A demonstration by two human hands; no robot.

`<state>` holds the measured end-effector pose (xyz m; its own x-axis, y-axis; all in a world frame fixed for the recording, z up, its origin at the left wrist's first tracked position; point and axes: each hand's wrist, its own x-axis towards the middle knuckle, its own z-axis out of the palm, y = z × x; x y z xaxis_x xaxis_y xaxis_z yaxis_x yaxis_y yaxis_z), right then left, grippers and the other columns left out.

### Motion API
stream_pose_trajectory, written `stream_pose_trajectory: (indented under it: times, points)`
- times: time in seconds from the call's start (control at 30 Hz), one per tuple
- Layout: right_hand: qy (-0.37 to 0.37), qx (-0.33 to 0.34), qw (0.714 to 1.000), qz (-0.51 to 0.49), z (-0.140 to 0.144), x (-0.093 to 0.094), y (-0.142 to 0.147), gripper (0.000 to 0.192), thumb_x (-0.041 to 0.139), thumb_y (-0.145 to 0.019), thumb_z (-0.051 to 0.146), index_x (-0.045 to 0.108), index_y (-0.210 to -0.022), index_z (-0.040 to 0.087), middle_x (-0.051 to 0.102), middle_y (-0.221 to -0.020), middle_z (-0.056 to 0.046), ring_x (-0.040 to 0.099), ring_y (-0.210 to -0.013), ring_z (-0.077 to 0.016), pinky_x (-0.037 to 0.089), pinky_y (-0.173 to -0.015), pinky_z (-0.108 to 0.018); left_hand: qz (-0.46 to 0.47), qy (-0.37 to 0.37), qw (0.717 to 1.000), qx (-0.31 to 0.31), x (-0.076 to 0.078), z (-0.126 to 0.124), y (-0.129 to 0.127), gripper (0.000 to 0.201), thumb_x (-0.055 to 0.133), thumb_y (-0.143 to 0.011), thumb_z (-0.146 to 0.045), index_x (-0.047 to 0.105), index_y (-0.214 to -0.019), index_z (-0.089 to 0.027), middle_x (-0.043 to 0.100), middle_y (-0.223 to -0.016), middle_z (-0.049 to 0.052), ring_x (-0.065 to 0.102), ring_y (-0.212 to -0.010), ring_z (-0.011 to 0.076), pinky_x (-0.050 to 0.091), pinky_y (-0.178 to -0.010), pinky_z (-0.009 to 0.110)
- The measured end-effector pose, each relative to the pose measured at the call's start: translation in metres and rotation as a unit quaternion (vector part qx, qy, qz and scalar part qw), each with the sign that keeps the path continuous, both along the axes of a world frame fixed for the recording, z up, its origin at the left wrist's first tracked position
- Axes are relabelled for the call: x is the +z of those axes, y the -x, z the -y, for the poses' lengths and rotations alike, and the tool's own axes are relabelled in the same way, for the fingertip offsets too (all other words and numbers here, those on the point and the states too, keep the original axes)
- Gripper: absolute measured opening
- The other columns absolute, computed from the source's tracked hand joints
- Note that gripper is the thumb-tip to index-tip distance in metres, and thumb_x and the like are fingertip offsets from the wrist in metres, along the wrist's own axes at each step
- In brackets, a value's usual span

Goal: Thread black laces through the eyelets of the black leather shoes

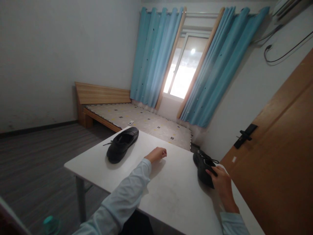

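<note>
My right hand [223, 183] grips the heel end of a black lace-up shoe [204, 171] at the right side of the white table [171, 192]. The thumb is at the shoe's opening, and the laces show on its far part. Over the middle of the table, my left hand [156, 155] is curled closed, with nothing visible in it. Another black shoe [119, 147] rests on the far left part of the tabletop, apart from both hands, a lace sticking out to its left.
Beyond the table is a bed [146, 120] with a patterned mattress, a small white object [131, 122] lying on it. A wooden door [276, 156] with a black handle stands close on the right. A teal-capped item [50, 223] is low at left.
</note>
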<state>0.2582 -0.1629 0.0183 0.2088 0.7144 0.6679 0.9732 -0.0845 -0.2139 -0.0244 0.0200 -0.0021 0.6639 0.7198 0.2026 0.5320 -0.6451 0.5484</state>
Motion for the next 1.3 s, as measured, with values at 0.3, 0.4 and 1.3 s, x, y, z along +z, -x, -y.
stream_pose_trajectory:
  times: [0.3, 0.4, 1.3]
  points:
    - [0.006, -0.058, 0.998, -0.024, 0.008, -0.010, -0.068, 0.041, 0.046, -0.072, 0.051, 0.068, -0.072, 0.016, 0.064, -0.081, -0.012, 0.059, -0.071, -0.0263, 0.045, -0.065, -0.039, 0.001, -0.002, 1.000, 0.002, -0.004, -0.004, 0.000, 0.019, 0.053, -0.080, -0.023, 0.068, -0.088, -0.016, 0.070, -0.088, 0.007, 0.063, -0.079, 0.0171, 0.045, -0.073, 0.024]
    - [0.009, -0.059, 0.998, -0.031, 0.012, -0.013, -0.081, 0.037, 0.049, -0.070, 0.048, 0.067, -0.071, 0.016, 0.065, -0.084, -0.013, 0.060, -0.072, -0.0274, 0.045, -0.066, -0.040, 0.001, -0.004, 1.000, 0.001, -0.005, -0.004, 0.000, 0.019, 0.053, -0.080, -0.022, 0.069, -0.088, -0.016, 0.070, -0.089, 0.008, 0.063, -0.080, 0.0183, 0.045, -0.072, 0.025]
    - [0.233, -0.062, 0.963, 0.124, -0.014, 0.034, 0.013, 0.023, 0.054, -0.080, 0.020, 0.061, -0.101, 0.013, 0.062, -0.103, -0.016, 0.061, -0.094, -0.0252, 0.043, -0.077, -0.031, -0.015, -0.027, 1.000, 0.006, -0.006, -0.002, 0.001, 0.019, 0.052, -0.080, -0.022, 0.069, -0.087, -0.017, 0.070, -0.087, 0.008, 0.064, -0.078, 0.0179, 0.047, -0.072, 0.025]
